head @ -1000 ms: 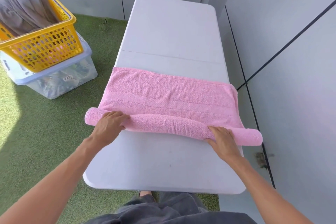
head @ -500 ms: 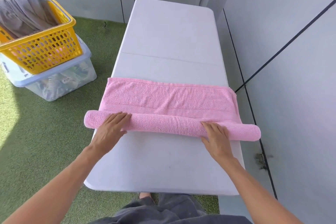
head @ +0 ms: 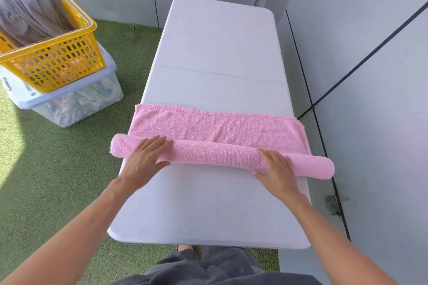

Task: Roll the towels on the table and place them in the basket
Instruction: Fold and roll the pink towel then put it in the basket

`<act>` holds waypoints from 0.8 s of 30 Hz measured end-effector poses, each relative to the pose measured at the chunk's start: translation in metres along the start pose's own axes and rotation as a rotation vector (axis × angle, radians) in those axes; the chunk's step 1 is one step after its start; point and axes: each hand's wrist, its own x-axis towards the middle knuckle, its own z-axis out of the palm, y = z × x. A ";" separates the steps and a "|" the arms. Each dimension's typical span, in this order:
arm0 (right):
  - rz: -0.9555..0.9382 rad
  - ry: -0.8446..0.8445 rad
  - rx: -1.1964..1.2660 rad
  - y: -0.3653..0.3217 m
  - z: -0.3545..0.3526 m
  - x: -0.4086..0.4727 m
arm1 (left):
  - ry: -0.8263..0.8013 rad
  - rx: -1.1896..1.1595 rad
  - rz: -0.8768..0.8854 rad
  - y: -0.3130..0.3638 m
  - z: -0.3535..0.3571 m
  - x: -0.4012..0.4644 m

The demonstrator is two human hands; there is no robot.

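Pressing flat, fingers straight, left hand (head: 144, 157) and right hand (head: 276, 169) on the rolled part of the pink towel (head: 215, 132). Roll lying crosswise on the white folding table (head: 220, 48), ends overhanging both sides. Unrolled strip beyond. Yellow basket (head: 53, 62) left, on the clear storage bin (head: 76, 104).

No readable text anywhere; only a small white label inside the clear storage box (head: 76, 109) at ten o'clock, print too blurred.
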 end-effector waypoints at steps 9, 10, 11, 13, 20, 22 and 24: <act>0.079 -0.353 0.166 0.012 -0.022 0.018 | -0.478 -0.136 -0.172 -0.005 -0.033 0.035; 0.093 -0.320 0.194 0.012 -0.022 0.018 | -0.406 -0.167 -0.149 -0.007 -0.034 0.035; 0.100 -0.213 0.208 0.012 -0.019 0.015 | -0.244 -0.181 -0.093 -0.007 -0.032 0.034; 0.087 0.067 0.216 0.006 -0.012 0.007 | 0.009 -0.159 -0.002 -0.004 -0.026 0.026; 0.050 0.018 0.023 0.004 0.002 -0.003 | -0.058 0.072 0.005 -0.008 -0.004 0.010; 0.066 -0.021 0.030 0.001 -0.006 0.003 | -0.051 0.052 -0.019 -0.005 -0.009 0.018; 0.087 -0.170 0.058 0.007 -0.014 0.011 | -0.196 -0.023 -0.058 -0.007 -0.019 0.028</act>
